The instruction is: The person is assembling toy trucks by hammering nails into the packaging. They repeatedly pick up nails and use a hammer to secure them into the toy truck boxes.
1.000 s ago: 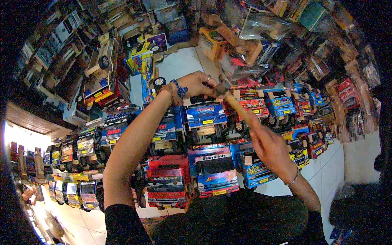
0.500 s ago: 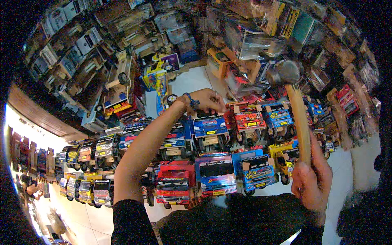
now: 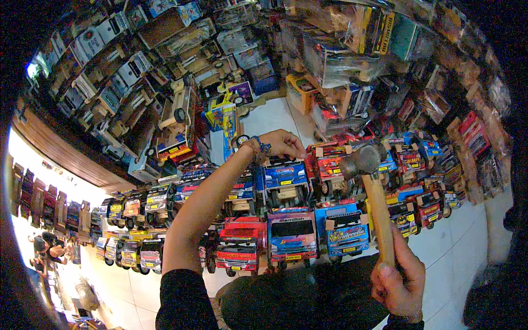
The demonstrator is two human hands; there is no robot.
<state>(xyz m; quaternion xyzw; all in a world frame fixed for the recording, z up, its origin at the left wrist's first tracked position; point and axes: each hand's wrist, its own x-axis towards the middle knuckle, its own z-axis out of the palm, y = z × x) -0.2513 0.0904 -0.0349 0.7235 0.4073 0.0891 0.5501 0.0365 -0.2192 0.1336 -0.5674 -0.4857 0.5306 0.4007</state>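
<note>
The wooden-handled hammer with a dark metal head [image 3: 369,190] stands upright, its handle clenched low in the right hand [image 3: 399,278]. The left hand's [image 3: 283,144] fingers [image 3: 297,151] pinch something too small to tell atop a blue-cabbed wooden toy truck [image 3: 286,184] among rows of toy trucks on the white tiled floor [image 3: 456,258].

Black sleeves pushed up both arms; beaded bracelet [image 3: 262,146] on left wrist.
</note>
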